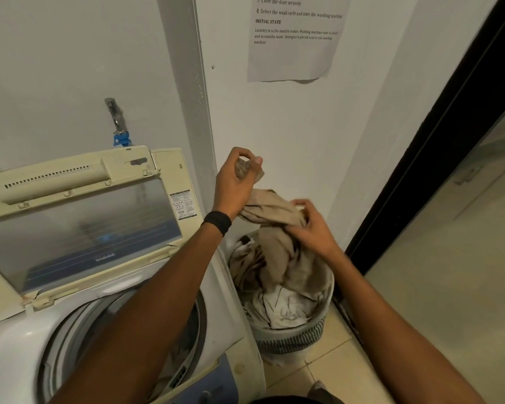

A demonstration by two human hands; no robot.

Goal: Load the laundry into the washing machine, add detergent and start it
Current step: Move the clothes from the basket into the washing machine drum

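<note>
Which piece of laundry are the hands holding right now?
The beige cloth: left hand pinches its upper end, right hand grips it lower down, over the basket. The white cloth lies in the basket, untouched.

Dim, flat indoor light with soft shadows, a hazy sheen on the lid [79, 228], slight overall softness, and wide-angle bending at the edges.

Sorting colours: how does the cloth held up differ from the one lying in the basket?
Colour: the lifted cloth is beige, the lower cloth white. Pose: the lifted cloth hangs from both hands, left hand above right hand; the lower cloth lies crumpled inside the basket. Both are wrinkled.
</note>
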